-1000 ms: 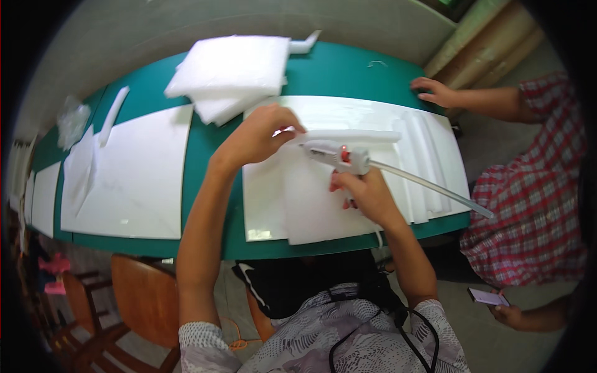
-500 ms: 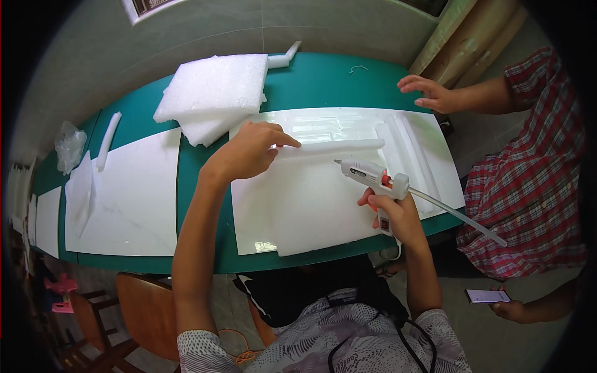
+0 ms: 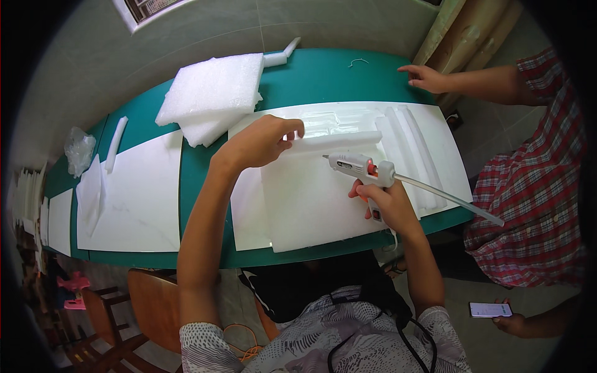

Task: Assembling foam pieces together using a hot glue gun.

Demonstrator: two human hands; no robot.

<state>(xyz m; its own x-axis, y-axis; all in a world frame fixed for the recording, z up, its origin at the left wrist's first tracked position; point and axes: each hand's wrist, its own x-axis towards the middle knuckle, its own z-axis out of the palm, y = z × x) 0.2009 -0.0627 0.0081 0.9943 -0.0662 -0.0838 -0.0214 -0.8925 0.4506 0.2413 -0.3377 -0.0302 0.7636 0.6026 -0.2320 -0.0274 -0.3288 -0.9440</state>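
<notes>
Left hand (image 3: pixel 264 142): centre of the frame, fingers curled together, pinching the left end of a foam strip (image 3: pixel 339 143).
Foam strip: white, soft-looking, long and narrow; long axis runs left to right across the foam sheet (image 3: pixel 311 205).
Right hand (image 3: pixel 387 205): right of centre, fingers clamped round the glue gun (image 3: pixel 360 168) handle.
Glue gun: white plastic with a red trigger, just below the strip; nozzle points left, clear glue stick juts out lower right.
Table (image 3: pixel 311 78): smooth green top, curved by the lens.
Foam pile (image 3: pixel 211 96): upper left, fluffy white slabs.

Bare forearms run up to short sleeves (image 3: pixel 205 345) of a grey-and-white leaf-patterned shirt, black cord across the chest
</notes>
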